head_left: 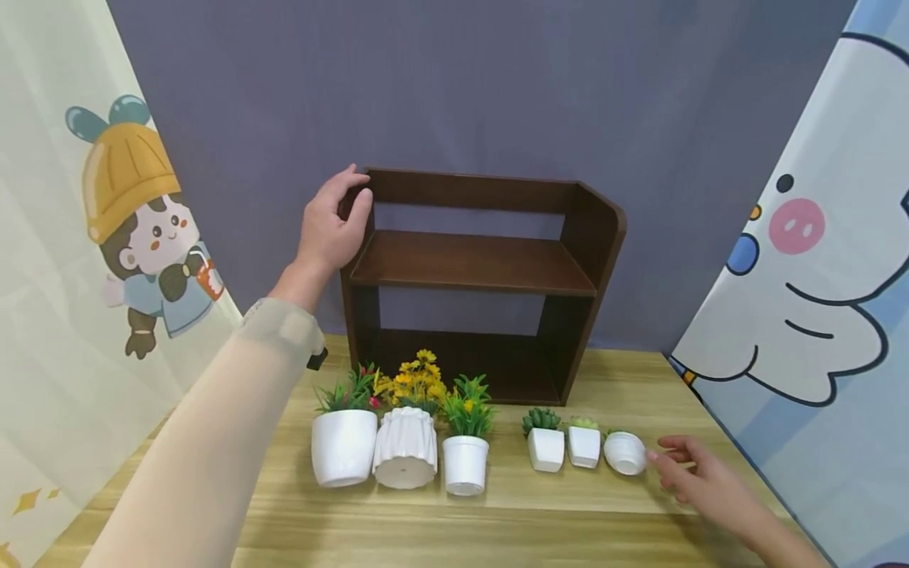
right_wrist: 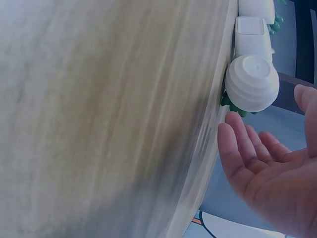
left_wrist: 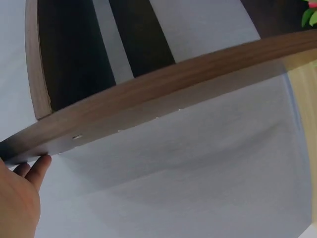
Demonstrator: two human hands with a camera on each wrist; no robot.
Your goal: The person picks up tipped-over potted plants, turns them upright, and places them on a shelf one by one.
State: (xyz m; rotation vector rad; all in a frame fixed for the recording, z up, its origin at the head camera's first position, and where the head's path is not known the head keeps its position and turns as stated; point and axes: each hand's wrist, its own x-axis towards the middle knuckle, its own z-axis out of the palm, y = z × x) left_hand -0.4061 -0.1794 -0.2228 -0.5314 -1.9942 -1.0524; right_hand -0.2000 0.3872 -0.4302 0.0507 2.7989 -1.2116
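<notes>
My left hand (head_left: pixel 334 225) touches the upper left side of a dark brown two-tier shelf (head_left: pixel 472 260). In the left wrist view its fingertips (left_wrist: pixel 42 166) meet the edge of the side panel (left_wrist: pixel 104 119). My right hand (head_left: pixel 710 485) is held with loosely bent fingers just right of a small round white pot (head_left: pixel 626 454). A narrow gap separates that pot from the fingertips (right_wrist: pixel 230 139) in the right wrist view, and nothing is in the palm. Two small square pots with succulents, a darker one (head_left: pixel 546 450) and a paler one (head_left: pixel 584 446), stand left of the round pot.
Before the shelf stand a large white pot (head_left: pixel 344 447) with red flowers, a ribbed white pot (head_left: pixel 405 448) with yellow flowers and a slimmer white pot (head_left: pixel 465 465) with a green plant. All are on a wood-grain table (head_left: pixel 426 536). Printed cloths hang at both sides.
</notes>
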